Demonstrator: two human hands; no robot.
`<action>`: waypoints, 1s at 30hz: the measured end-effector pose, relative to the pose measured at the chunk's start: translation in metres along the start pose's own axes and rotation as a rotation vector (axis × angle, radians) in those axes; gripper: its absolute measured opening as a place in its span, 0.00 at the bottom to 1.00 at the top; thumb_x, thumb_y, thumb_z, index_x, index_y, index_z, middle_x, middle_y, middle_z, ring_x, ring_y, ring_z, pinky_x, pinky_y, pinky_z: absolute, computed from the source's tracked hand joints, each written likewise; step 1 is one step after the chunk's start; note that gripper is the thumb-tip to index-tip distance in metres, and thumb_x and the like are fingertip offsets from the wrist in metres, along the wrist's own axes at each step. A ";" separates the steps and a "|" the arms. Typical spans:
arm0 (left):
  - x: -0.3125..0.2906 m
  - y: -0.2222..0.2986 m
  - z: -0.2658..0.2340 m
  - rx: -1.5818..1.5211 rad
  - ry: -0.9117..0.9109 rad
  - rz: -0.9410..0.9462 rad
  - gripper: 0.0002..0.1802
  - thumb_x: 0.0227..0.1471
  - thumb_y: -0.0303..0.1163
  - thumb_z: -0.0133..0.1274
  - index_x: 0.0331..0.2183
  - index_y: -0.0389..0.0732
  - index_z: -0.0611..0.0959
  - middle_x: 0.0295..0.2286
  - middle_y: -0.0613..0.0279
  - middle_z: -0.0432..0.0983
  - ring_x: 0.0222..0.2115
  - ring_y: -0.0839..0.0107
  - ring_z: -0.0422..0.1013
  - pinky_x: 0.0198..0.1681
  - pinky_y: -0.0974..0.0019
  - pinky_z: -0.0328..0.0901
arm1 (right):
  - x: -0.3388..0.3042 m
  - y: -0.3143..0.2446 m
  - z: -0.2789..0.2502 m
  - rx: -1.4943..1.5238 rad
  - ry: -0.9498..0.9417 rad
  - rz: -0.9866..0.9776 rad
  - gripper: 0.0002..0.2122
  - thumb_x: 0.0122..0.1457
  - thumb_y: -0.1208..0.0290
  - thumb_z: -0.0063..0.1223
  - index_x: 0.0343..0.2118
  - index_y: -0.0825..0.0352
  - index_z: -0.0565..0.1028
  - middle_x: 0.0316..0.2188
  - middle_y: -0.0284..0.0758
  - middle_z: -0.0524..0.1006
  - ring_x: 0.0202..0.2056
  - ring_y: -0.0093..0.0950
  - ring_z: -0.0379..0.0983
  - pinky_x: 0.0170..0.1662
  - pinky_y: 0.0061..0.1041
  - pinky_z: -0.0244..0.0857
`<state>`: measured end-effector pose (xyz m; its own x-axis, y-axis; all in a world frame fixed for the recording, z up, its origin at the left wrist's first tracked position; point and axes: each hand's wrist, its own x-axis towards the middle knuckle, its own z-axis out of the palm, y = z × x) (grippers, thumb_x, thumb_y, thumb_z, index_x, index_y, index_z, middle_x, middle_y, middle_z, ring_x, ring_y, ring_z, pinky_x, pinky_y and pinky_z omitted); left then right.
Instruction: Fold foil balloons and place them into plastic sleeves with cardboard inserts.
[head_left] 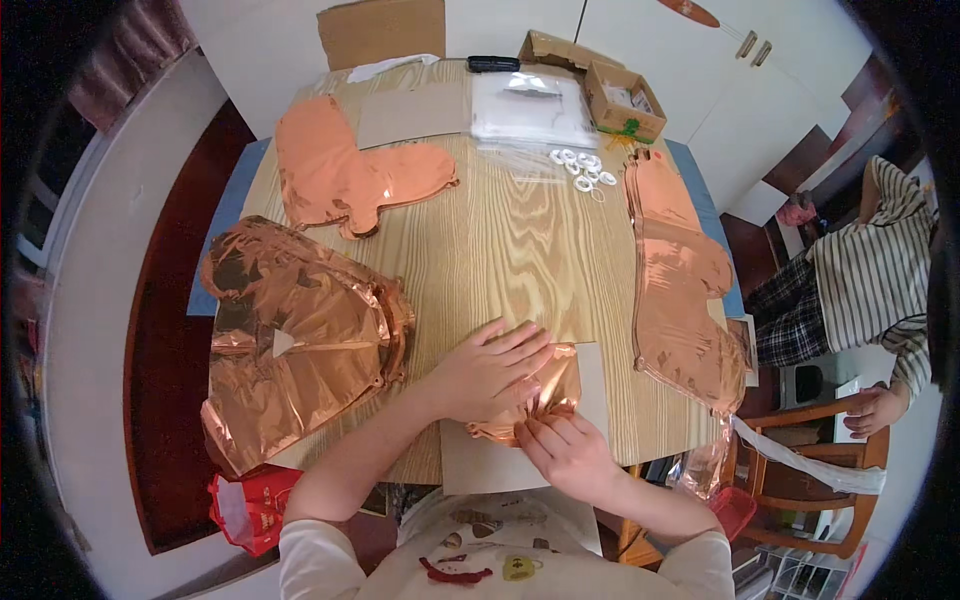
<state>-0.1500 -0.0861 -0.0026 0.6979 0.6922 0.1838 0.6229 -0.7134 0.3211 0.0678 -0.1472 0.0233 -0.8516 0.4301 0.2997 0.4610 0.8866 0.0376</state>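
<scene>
A folded rose-gold foil balloon (564, 378) lies near the front edge of the table, on a flat piece of cardboard (482, 468). My left hand (495, 372) rests flat across the left part of it, fingers stretched out. At the balloon's near right side, my right hand (568, 452) has its fingers closed on the foil. Part of the folded balloon is hidden under both hands. A stack of larger foil balloons (290, 350) sits to the left of my left forearm, and more flat foil balloons (685, 300) lie along the right edge.
Another foil balloon (330, 175) lies at the far left. At the back are clear plastic bags (530, 110), white ribbon rolls (582, 168), an open cardboard box (625, 100) and a black object (494, 64). A person in a striped top (872, 265) stands right, by a wooden chair (800, 480).
</scene>
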 end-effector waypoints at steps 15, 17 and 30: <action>0.005 -0.003 -0.010 0.178 0.085 0.104 0.25 0.55 0.51 0.49 0.54 0.60 0.75 0.58 0.68 0.64 0.61 0.63 0.55 0.62 0.44 0.47 | -0.005 0.006 -0.010 0.144 -0.042 0.107 0.30 0.52 0.44 0.54 0.47 0.69 0.76 0.44 0.36 0.75 0.47 0.32 0.70 0.52 0.33 0.63; -0.001 -0.002 -0.010 0.140 0.071 0.125 0.24 0.56 0.52 0.48 0.55 0.65 0.74 0.59 0.70 0.63 0.61 0.61 0.54 0.62 0.43 0.48 | -0.003 0.009 -0.012 0.163 -0.046 0.110 0.29 0.53 0.45 0.54 0.46 0.68 0.77 0.44 0.36 0.75 0.46 0.33 0.70 0.51 0.33 0.64; -0.001 0.006 -0.018 0.158 -0.008 0.113 0.26 0.57 0.49 0.47 0.56 0.59 0.72 0.57 0.67 0.63 0.62 0.57 0.52 0.62 0.43 0.47 | 0.027 0.085 0.030 0.391 0.013 0.254 0.22 0.54 0.76 0.52 0.54 0.71 0.69 0.56 0.46 0.69 0.59 0.41 0.64 0.62 0.39 0.56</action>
<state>-0.1538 -0.0893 0.0162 0.7688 0.6064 0.2031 0.5879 -0.7951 0.1490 0.0764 -0.0546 0.0060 -0.7192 0.6422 0.2652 0.5241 0.7520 -0.3999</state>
